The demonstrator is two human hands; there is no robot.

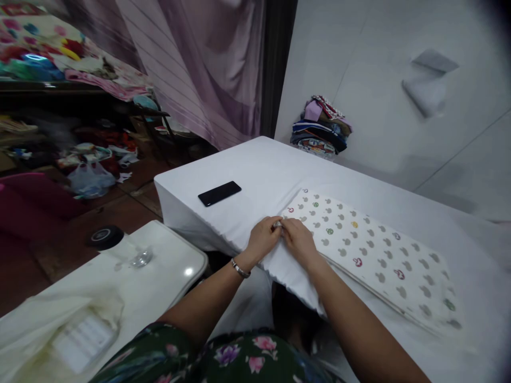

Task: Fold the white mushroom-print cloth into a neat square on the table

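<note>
A folded white cloth (pixel 369 250) with grey, red, green and yellow prints lies flat on the white-covered table (pixel 255 165). At its near left corner my left hand (pixel 263 236) and my right hand (pixel 297 239) meet, fingers closed together. Between them shows a small shiny bit, too small to name; whether the fingers also pinch the cloth's corner is hidden. A black phone (pixel 219 193) lies on the table, beyond and to the left of my hands.
Folded clothes (pixel 320 127) are stacked by the wall. On the left, a white side table (pixel 159 287) bears a clear bottle with a black lid (pixel 106 237) and a pale bag (pixel 51 330). A purple curtain (pixel 211 69) hangs behind; a plastic bag (pixel 91 178) lies on the floor.
</note>
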